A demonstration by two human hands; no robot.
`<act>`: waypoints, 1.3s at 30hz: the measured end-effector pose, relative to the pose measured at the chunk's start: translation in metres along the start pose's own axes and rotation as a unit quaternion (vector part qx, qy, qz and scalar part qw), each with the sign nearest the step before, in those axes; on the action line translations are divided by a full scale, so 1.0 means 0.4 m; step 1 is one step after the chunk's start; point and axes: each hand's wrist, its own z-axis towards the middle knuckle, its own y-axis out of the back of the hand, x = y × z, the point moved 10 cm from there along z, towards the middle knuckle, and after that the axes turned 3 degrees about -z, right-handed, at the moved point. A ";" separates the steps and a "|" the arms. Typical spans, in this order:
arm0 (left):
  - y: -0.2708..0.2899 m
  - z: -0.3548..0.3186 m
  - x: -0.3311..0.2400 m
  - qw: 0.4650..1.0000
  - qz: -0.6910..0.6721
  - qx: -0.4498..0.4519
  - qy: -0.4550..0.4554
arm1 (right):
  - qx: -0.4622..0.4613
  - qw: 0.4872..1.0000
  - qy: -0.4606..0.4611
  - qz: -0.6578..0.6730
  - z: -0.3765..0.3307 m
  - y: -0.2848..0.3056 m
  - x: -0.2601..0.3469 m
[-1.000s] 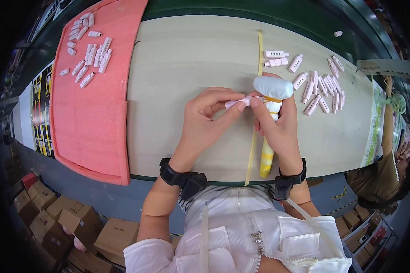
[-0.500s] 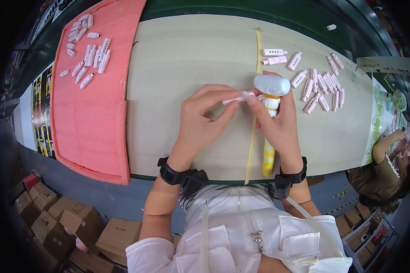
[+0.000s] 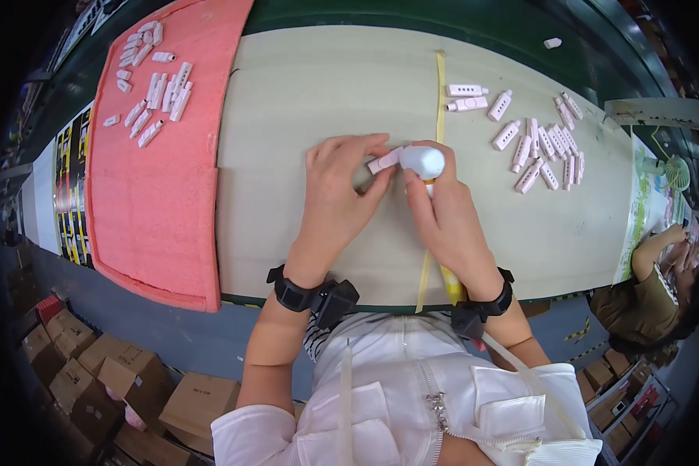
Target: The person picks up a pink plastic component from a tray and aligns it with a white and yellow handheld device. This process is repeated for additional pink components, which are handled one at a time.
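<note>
Over the middle of the work surface, my left hand (image 3: 335, 182) holds a small pale pink casing (image 3: 384, 161) between thumb and fingers. My right hand (image 3: 454, 221) is closed around a mallet with a rounded, light-blue wrapped head (image 3: 422, 161). Its yellow handle (image 3: 452, 286) comes out below the hand, by the wrist. The mallet head is right at the casing's right end; whether the two touch I cannot tell. Part of the mallet's shaft is hidden by my right hand.
Several pink casings (image 3: 536, 147) lie scattered on the beige mat (image 3: 287, 93) at right, beyond a yellow tape strip (image 3: 441, 93). More casings (image 3: 163, 93) rest on a pink towel (image 3: 155, 217) at left. Another person (image 3: 652, 279) sits at far right.
The mallet and my right hand have moved left, and the mallet's head has turned more end-on. The casing in my left hand now sits lower-left of the mallet head.
</note>
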 end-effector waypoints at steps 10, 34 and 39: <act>0.449 0.132 0.151 0.901 0.304 -0.308 0.023 | -0.009 0.988 -0.079 0.134 0.002 0.032 -0.021; 0.004 0.088 0.018 0.996 -0.056 0.044 0.062 | -0.016 0.985 -0.086 0.150 0.000 0.054 -0.033; -0.005 0.014 0.008 0.999 -0.004 0.001 0.044 | 0.012 0.996 -0.051 0.079 0.002 0.047 0.003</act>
